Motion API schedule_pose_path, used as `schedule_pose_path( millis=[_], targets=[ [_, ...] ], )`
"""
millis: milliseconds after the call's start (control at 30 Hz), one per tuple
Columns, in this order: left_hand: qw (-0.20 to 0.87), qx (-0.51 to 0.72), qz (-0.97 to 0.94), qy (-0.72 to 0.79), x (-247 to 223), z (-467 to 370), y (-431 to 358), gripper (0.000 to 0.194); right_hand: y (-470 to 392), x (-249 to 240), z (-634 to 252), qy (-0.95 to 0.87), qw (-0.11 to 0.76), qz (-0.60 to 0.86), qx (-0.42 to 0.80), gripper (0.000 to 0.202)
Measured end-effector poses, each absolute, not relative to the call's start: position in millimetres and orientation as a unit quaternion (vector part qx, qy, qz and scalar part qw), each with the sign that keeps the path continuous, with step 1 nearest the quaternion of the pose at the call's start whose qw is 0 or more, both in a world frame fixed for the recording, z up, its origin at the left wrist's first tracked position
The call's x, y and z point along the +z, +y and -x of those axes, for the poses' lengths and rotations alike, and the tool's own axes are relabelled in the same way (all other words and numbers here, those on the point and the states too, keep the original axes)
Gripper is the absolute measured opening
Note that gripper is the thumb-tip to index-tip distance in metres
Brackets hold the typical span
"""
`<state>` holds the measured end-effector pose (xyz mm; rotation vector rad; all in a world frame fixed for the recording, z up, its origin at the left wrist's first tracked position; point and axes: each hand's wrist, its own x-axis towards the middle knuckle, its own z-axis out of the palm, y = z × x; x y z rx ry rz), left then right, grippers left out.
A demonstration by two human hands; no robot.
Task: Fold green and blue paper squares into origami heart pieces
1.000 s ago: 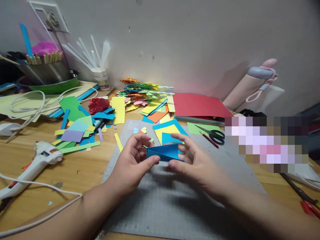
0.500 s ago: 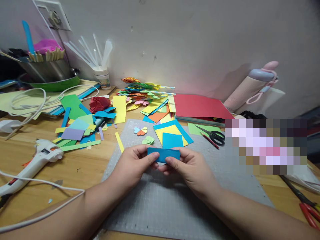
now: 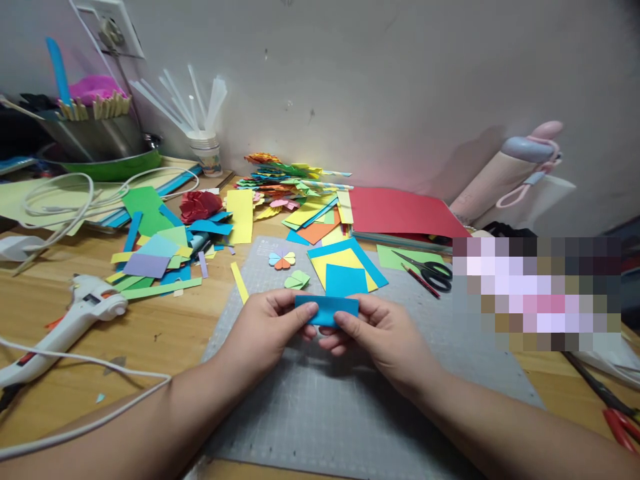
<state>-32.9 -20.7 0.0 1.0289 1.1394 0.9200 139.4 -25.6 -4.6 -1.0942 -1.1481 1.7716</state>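
A folded strip of blue paper (image 3: 326, 308) is held level above the grey cutting mat (image 3: 400, 427). My left hand (image 3: 283, 320) pinches its left end, thumb in front and fingers behind. At the other end my right hand (image 3: 373, 327) grips it the same way, with several fingertips showing below the strip. Just beyond the hands lie a blue paper square (image 3: 345, 279), a larger yellow and blue sheet under it, a folded green paper piece (image 3: 297, 280) and a multicoloured paper flower (image 3: 282, 259).
Black-handled scissors (image 3: 433, 272) and a red pencil (image 3: 420, 280) lie at the mat's back right. Paper scraps (image 3: 147, 263) pile up on the left, near a white glue gun (image 3: 75, 327) with its cord. Red-handled scissors (image 3: 623, 427) rest at far right.
Both hands stay in nearly the same place. The blue strip has tilted slightly, and the pale patch under its lower edge no longer shows. The view has shifted a little.
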Motion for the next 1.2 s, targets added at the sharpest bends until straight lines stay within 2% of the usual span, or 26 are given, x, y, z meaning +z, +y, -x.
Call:
schedule_pose_path(
  millis=[1200],
  targets=[
    [0.659,0.383,-0.446,0.468,-1.1,35.1,-20.9,0.014,-26.2,-5.1,-142.6,-0.443,0.383,0.419,0.694,0.021]
  ],
)
